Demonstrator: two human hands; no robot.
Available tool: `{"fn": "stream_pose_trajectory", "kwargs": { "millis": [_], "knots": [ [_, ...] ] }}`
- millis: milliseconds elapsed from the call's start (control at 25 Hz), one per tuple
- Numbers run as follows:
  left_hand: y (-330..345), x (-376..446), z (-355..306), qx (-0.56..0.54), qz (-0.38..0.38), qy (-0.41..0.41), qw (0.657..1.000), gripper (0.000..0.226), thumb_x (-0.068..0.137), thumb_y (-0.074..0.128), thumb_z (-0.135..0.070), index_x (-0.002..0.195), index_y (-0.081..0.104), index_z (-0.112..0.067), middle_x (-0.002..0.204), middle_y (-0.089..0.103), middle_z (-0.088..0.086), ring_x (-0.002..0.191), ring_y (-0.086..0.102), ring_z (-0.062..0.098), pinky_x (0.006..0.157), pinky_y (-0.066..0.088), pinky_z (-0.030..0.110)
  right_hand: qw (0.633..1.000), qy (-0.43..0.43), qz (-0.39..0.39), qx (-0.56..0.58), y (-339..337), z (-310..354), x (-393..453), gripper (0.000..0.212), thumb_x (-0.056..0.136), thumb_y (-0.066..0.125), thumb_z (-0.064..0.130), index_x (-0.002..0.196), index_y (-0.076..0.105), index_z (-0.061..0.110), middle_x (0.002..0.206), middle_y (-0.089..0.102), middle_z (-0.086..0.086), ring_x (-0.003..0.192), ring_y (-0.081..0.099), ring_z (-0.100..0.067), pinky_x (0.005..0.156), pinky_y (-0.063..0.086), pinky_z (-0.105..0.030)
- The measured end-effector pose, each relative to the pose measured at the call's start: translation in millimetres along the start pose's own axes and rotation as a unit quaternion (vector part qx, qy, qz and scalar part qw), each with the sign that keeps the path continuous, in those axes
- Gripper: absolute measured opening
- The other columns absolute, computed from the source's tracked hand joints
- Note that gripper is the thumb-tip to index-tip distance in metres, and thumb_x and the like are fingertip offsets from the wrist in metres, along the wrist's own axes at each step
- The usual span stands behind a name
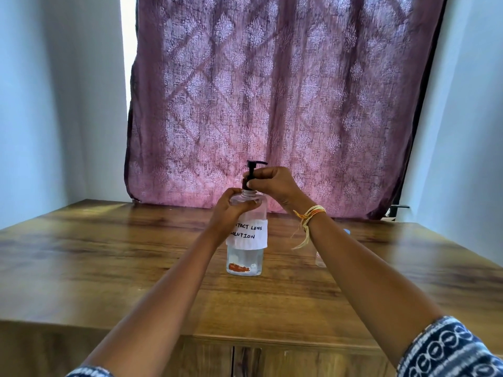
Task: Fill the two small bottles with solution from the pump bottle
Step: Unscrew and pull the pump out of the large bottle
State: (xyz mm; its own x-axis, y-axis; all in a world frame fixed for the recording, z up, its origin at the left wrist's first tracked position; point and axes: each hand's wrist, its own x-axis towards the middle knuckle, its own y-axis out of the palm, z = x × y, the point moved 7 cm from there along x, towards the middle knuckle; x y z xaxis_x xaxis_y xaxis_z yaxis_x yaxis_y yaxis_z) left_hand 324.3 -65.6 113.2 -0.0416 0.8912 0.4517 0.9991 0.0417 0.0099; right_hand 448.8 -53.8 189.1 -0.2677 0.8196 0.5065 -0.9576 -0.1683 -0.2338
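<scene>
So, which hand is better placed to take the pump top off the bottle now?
The right hand: its fingers already pinch the black pump collar. The left hand grips the pump bottle at its shoulder, so it is better placed to steady it.

A brown wood-grain table (114, 257) is seen filling the lower half of the frame. A clear pump bottle (246, 257) is stood upright at centre, and a small clear bottle (320, 259) is glimpsed right of centre, mostly hidden.
</scene>
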Motion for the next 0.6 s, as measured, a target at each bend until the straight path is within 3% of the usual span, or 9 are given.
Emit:
{"fn": "stream_pose_trajectory", "kwargs": {
  "millis": [120, 280, 480, 600],
  "knots": [
    [1.5, -0.5, -1.7, -0.003, 0.004, 0.000, 1.000, 0.051, 0.067, 0.075, -0.031, 0.112, 0.059, -0.012, 0.098, 0.072, 0.007, 0.082, 0.070, 0.024, 0.069, 0.053, 0.034, 0.999, 0.013, 0.038, 0.028, 9.5, -0.6, 0.8, 0.028, 0.082, 0.063, -0.008, 0.110, 0.066, -0.009, 0.104, 0.068, -0.020, 0.093, 0.065, -0.025, 0.088, 0.055, -0.033],
    [1.3, 1.0, -0.6, -0.007, 0.007, 0.000, 1.000, 0.055, 0.067, 0.074, -0.032, 0.115, 0.058, -0.010, 0.103, 0.072, 0.013, 0.084, 0.070, 0.028, 0.073, 0.056, 0.038, 1.000, 0.016, 0.005, -0.020, 4.3, -0.5, 1.3, 0.032, 0.072, 0.082, 0.009, 0.100, 0.070, -0.002, 0.091, 0.071, -0.018, 0.085, 0.068, -0.025, 0.086, 0.055, -0.040],
    [0.6, 2.2, 1.3, -0.013, 0.003, -0.001, 1.000, 0.036, 0.078, 0.075, -0.017, 0.110, 0.058, -0.011, 0.092, 0.071, 0.006, 0.074, 0.070, 0.017, 0.065, 0.053, 0.031, 0.998, 0.026, 0.030, 0.040, 8.3, -2.8, 4.5, 0.021, 0.081, 0.064, -0.008, 0.102, 0.067, -0.009, 0.092, 0.070, -0.016, 0.089, 0.066, -0.027, 0.090, 0.055, -0.041],
    [1.4, 2.3, -0.5, -0.015, 0.003, -0.004, 1.000, 0.039, 0.080, 0.072, -0.013, 0.115, 0.057, -0.005, 0.100, 0.070, 0.015, 0.081, 0.070, 0.025, 0.069, 0.054, 0.034, 0.998, 0.038, 0.048, 0.014, 14.1, 1.2, 5.3, 0.025, 0.081, 0.069, -0.001, 0.106, 0.067, -0.005, 0.099, 0.068, -0.019, 0.093, 0.065, -0.026, 0.091, 0.054, -0.039]
  ]
}}
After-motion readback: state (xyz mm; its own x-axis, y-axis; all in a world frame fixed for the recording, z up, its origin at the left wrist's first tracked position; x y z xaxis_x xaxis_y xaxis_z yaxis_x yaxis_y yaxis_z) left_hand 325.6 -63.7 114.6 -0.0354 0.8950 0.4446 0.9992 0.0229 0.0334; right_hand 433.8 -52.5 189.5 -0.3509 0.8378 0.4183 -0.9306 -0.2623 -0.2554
